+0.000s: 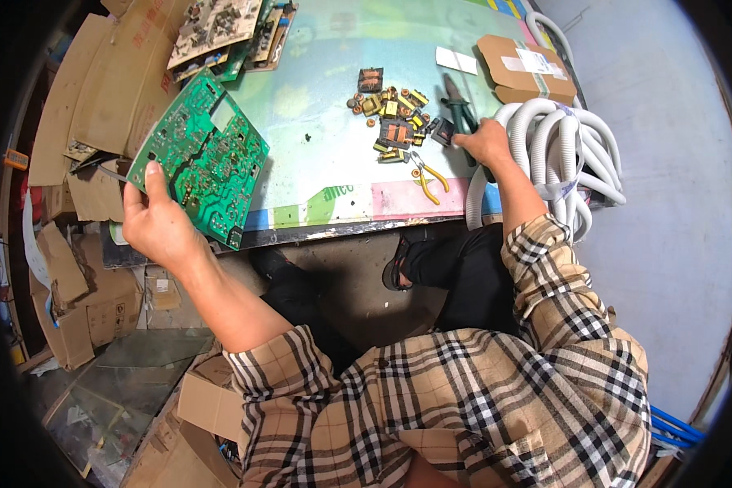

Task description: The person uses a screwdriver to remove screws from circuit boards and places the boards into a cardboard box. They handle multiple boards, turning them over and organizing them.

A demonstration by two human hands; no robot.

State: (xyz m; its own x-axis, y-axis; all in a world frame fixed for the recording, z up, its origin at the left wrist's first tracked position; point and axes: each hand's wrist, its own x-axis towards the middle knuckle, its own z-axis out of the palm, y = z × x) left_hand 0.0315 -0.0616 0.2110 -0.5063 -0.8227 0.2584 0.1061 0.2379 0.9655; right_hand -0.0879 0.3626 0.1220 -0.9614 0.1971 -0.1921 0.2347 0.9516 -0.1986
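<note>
Green circuit board (211, 163): held tilted by the left hand at the table's left side.
Left hand (161, 224): closed on the board's left edge, thumb across its face, fingers partly hidden behind.
Right hand (486, 146): fingers closed over the handles of 1 pair of dark pliers (461, 116), tips pointing away; how tightly, one cannot tell.
Yellow-handled pliers (436, 175): left of the right hand, toward the body.
White corrugated hose (545, 138): coiled just right of the right hand.
Component pile (396, 130): between the 2 hands, nearer the right.
Flat cardboard box (508, 81): beyond the right hand.
Stacked boards (217, 32): beyond the left hand.
</note>
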